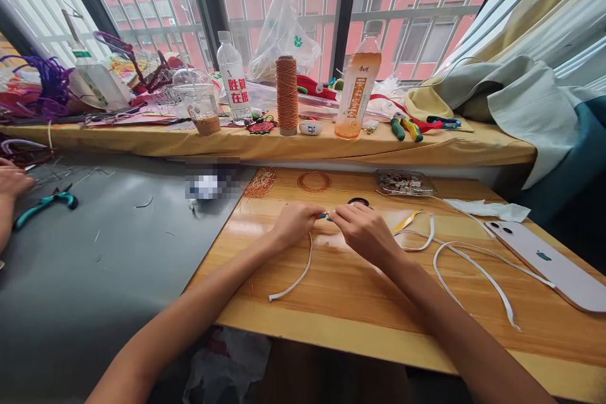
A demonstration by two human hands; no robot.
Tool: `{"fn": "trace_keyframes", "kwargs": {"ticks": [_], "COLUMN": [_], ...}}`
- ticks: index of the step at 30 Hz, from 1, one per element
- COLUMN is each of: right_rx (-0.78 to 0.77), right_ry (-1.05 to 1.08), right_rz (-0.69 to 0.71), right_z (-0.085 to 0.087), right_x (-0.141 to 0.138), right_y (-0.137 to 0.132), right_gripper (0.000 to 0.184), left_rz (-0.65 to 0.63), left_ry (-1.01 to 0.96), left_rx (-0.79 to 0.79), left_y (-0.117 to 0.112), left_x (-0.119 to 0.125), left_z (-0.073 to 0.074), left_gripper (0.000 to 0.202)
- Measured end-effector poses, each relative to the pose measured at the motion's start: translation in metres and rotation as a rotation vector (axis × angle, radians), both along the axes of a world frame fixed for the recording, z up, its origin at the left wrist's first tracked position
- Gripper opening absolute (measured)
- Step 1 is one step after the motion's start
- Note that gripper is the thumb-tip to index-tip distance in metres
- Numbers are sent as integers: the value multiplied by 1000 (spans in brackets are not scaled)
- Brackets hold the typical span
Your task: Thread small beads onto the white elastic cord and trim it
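My left hand is closed in a pinch above the wooden board, with a white cord hanging from its fingers and curling down to a cut end. Fingertip to fingertip with it, my right hand pinches the same small spot. A short pale piece of cord and a tiny blue bit show between the fingertips; what the blue bit is, I cannot tell. Behind the right hand lie a black ring-shaped roll and a yellow strip. More white cords loop beside the right forearm.
A pink phone lies at right. Behind are a clear tray of small pieces, coiled copper wire and wire clippings. Bottles and a thread spool line the sill. At left, another person's hand is near teal pliers.
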State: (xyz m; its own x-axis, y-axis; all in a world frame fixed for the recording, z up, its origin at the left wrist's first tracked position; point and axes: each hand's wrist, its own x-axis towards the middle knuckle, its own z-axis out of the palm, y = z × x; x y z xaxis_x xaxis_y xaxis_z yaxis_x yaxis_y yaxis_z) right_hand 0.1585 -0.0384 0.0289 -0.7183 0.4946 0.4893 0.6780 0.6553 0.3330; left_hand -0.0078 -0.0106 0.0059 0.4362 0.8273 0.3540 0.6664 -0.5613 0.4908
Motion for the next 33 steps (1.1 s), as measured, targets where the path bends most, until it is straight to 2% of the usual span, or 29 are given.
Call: {"fn": "trace_keyframes", "kwargs": {"ticks": [3, 5, 8, 11, 14, 16, 20, 23, 26, 29, 33], "right_rx": [-128, -319, -714, -1052, -1279, -1366, -1453, -1401, -1346, -1319, -1075], "right_ry": [84, 238, 520, 740, 854, 900, 966, 959, 889, 879, 1218], "right_rz": [-16, -33, -4, 28, 61, 89, 119, 139, 157, 84, -77], "right_z": [0, 0, -2, -3, -5, -8, -11, -10, -10, -12, -5], "right_x": [6, 11, 18, 22, 19, 15, 7, 5, 7, 16, 34], "right_y": [6, 12, 21, 25, 24, 21, 17, 14, 16, 26, 38], "right_gripper": [23, 23, 24, 29, 33, 33, 34, 32, 30, 31, 43], "left_rz": [-142, -219, -225, -136, -55, -51, -95, -145, -209, -198, -185], "left_ry": [280, 301, 152, -69, -249, -307, -402, -499, -499, -405, -159], "left_rx": [164, 186, 176, 186, 208, 197, 67, -92, -204, -153, 19], "left_y": [-6, -7, -6, -4, -4, -6, -9, -9, -8, -4, -1], "left_x": [-1, -1, 0, 2, 3, 4, 8, 10, 10, 8, 4], "left_z": [1, 1, 0, 0, 1, 2, 4, 5, 5, 4, 1], "left_gripper": [25, 27, 27, 26, 25, 24, 22, 23, 25, 23, 24]}}
